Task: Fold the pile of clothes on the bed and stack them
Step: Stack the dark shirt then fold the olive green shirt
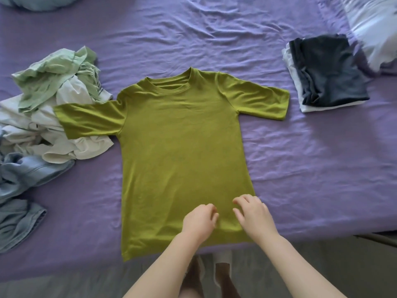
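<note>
An olive-green t-shirt (180, 151) lies spread flat on the purple bed sheet (300, 168), collar away from me, both sleeves out. Its left sleeve overlaps the unfolded pile of clothes (47, 117) at the left: pale green, white and light blue garments. A stack of folded clothes (326, 72), dark navy on top of white, sits at the right. My left hand (199, 220) and my right hand (253, 216) hover side by side over the shirt's lower right part near the hem, fingers loosely curled, holding nothing.
A white pillow or duvet (373, 29) lies at the far right corner. A bluish bundle (38, 2) shows at the top left edge. The bed's near edge runs along the bottom, with grey floor (64, 284) and my feet below.
</note>
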